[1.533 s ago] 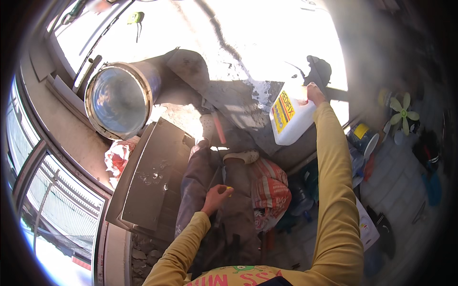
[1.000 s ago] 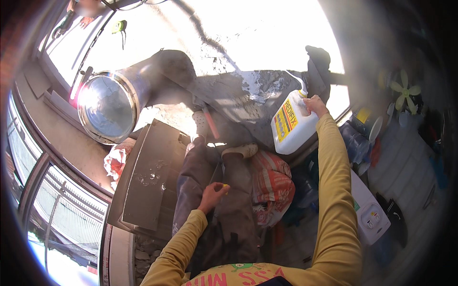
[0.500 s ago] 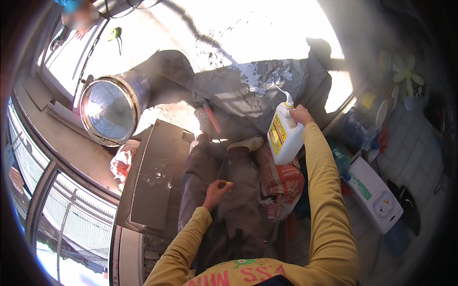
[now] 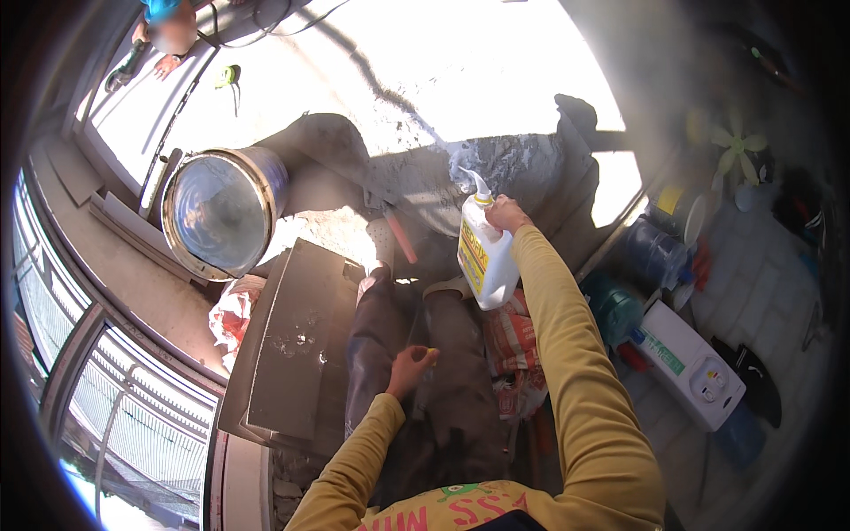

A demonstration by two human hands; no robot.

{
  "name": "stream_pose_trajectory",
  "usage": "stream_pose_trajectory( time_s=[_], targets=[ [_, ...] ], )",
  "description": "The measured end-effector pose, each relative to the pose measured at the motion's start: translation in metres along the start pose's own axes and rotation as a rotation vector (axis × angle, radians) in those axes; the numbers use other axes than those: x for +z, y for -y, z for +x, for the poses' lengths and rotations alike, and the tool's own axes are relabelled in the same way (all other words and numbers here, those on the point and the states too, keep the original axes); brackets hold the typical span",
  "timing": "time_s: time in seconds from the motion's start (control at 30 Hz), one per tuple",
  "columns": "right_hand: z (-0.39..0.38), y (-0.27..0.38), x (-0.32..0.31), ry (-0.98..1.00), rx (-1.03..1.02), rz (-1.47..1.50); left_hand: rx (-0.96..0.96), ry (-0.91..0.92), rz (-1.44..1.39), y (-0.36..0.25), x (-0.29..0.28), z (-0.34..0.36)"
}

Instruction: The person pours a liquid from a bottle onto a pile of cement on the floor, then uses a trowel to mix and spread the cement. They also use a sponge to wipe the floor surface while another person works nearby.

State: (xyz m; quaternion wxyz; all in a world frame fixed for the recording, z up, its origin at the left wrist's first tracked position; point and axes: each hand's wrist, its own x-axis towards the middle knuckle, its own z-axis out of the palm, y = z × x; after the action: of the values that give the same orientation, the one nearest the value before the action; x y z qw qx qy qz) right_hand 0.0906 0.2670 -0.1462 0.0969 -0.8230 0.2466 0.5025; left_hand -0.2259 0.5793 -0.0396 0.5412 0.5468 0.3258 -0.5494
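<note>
My right hand [image 4: 507, 214] is closed around the handle of a white plastic jug [image 4: 496, 270] with a yellow label. The jug tilts slightly away from me, and its pale spout [image 4: 481, 188] points toward a whitish smear [image 4: 462, 161] on the shaded ground. Whether liquid leaves the spout I cannot tell. Over my lap, my left hand [image 4: 409, 372] pinches a small yellow piece [image 4: 432, 353], mostly covered by the fingers. Beneath the jug lies a red and white sack [image 4: 513, 341].
Left of my legs is a brown cardboard piece [image 4: 288, 354]; beyond it stands a round bucket [image 4: 261, 168]. A reddish stick [image 4: 400, 236] lies near my feet. On the right are a white appliance [image 4: 691, 363] and clear bottles [image 4: 651, 248]. Another person's hand [image 4: 166, 66] is at far left.
My right hand has brought the jug leftward, its spout closer to the whitish smear. My left hand keeps its pinch over my lap. The whole view has shifted slightly.
</note>
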Motion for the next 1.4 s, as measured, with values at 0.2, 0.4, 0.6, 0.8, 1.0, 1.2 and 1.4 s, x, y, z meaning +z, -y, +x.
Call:
stream_pose_trajectory(
  time_s=[0.2,0.4,0.6,0.8,1.0,1.2,1.4],
  targets=[
    [0.003,0.063,-0.032,0.044,-0.076,-0.09,0.002,-0.011,-0.031,0.002,0.0,-0.001],
    [-0.009,0.103,-0.081,-0.075,-0.074,0.022,0.037,-0.019,-0.067,0.002,-0.001,0.004],
    [-0.025,0.075,-0.123,-0.234,-0.33,0.073,0.015,-0.009,-0.219,-0.01,-0.006,-0.004],
    [-0.045,0.027,-0.11,-0.621,-0.323,0.17,0.126,-0.049,-0.221,-0.044,-0.019,-0.013],
    [-0.089,-0.02,-0.063,-0.682,-0.353,0.21,0.466,-0.247,0.021,-0.166,-0.039,0.01],
    [-0.14,-0.055,-0.024,-0.676,-0.444,0.15,1.104,-0.291,0.404,-0.321,0.005,0.035],
    [-0.184,-0.087,0.008,-0.465,-0.425,0.133,1.096,-0.181,0.884,-0.337,0.065,0.05]
  ],
)
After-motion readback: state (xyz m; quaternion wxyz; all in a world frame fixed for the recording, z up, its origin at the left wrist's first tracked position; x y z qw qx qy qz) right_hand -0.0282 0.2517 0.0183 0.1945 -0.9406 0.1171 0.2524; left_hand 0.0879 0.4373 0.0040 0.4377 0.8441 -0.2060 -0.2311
